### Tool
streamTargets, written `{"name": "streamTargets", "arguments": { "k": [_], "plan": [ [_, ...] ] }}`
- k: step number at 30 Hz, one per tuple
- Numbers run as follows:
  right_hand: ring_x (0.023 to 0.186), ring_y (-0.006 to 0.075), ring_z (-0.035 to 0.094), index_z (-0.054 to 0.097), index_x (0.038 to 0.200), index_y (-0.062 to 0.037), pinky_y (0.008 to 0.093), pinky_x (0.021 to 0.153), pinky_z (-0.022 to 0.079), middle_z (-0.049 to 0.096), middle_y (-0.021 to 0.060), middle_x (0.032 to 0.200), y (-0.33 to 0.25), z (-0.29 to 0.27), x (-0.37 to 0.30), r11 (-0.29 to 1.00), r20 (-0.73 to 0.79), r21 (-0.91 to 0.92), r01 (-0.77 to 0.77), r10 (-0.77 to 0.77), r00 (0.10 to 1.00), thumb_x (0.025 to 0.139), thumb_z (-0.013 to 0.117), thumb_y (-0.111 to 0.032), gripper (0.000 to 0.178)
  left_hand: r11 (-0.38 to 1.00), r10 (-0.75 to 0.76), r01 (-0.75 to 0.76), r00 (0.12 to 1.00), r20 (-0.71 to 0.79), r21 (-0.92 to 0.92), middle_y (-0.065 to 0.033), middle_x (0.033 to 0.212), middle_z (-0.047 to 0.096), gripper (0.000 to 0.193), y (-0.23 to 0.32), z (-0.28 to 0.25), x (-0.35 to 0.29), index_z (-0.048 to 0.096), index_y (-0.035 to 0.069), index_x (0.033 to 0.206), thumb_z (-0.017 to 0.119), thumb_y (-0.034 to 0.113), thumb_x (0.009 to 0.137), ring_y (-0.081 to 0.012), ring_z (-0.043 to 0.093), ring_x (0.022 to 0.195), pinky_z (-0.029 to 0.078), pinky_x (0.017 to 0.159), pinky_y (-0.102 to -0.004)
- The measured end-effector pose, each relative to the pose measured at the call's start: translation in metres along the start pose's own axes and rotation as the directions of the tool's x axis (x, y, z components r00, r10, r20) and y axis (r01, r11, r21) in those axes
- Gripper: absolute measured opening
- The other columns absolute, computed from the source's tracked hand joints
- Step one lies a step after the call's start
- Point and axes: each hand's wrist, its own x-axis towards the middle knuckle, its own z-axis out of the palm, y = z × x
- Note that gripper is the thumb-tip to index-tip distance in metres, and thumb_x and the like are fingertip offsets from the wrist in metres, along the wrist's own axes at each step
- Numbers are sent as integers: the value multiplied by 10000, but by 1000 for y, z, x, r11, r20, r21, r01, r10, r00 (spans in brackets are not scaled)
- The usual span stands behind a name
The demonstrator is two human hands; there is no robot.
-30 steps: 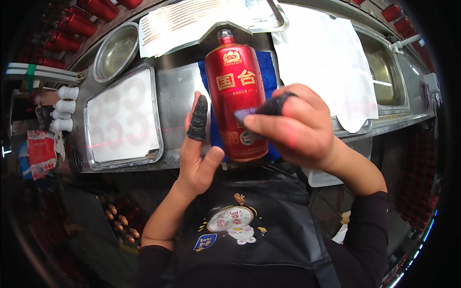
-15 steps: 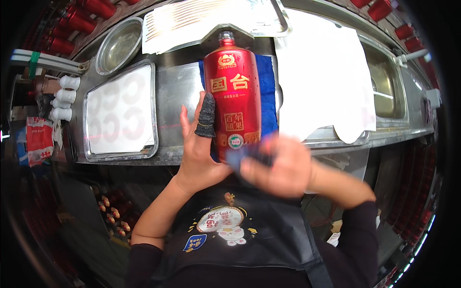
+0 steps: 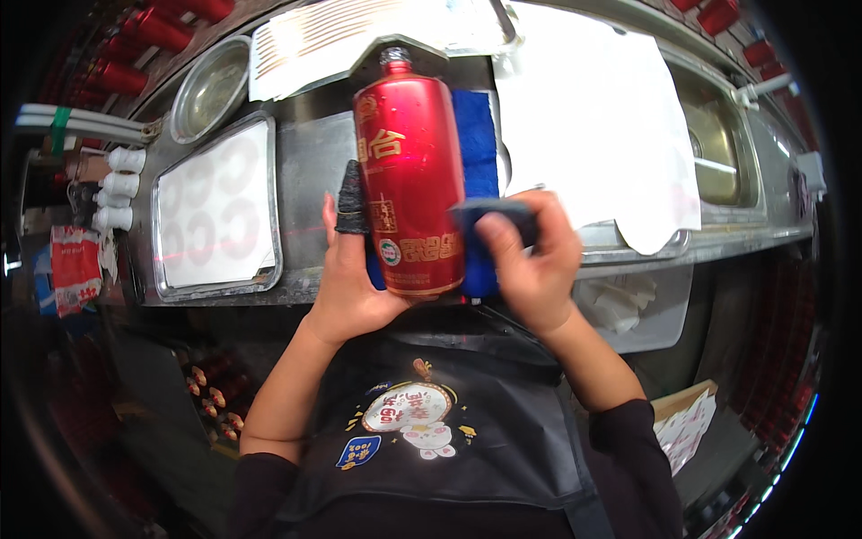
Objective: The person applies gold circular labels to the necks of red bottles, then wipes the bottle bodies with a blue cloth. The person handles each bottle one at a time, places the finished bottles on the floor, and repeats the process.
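A glossy red liquor bottle point(image 3: 411, 180) with gold lettering and a bare threaded neck lies with its neck pointing away from me. Wrapped around its lower left side is my left hand point(image 3: 346, 278), closed on the bottle, with a dark knitted sleeve on one finger. My right hand point(image 3: 543, 256) pinches a dark flat scraper-like piece point(image 3: 503, 216), whose exact kind I cannot make out. Its edge meets the bottle's right side, by the gold band near the base. Beneath the bottle a blue cloth point(image 3: 478, 144) shows on the metal counter.
At the left stands a metal tray point(image 3: 277, 207) with a white sheet of faint ring shapes. A metal bowl point(image 3: 211, 90) sits behind it. White sheets point(image 3: 593, 117) cover the counter at the right, beside a sink point(image 3: 718, 180). A striped decal sheet point(image 3: 305, 45) lies at the back.
The bottle has rolled leftward in my left hand, so its front lettering faces more to the left. My right hand has moved up and right, from the base to the bottle's right side.
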Motion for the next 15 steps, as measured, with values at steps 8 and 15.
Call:
{"name": "streamTargets", "arguments": {
  "k": [8, 15],
  "plan": [
    [691, 99, 603, 646, 957, -6, 261, 620, 485, 641, 51, 763, 16, 0, -13, 979, -31, 130, -157, 162, 986, 894, 765, -61, 146, 993, 105, -96, 987, -120, 75, -213, 1577, 385, 1088, 2, 3, 3, 352, 37, 1535, 903, 449, 692, -408, 277, 1511, 8, 1195, -654],
    [773, 101, 578, 651, 993, -2, 255, 675, 469, 614, 32, 850, 15, 10, 5, 998, -128, -2, -66, 65, 990, 909, 762, -73, 156, 974, 214, -191, 953, -216, 122, -246, 1580, 373, 1023, 1, 6, -2, 399, 21, 1512, 902, 370, 693, -406, 273, 1521, 55, 1186, -672]
  ]
}}
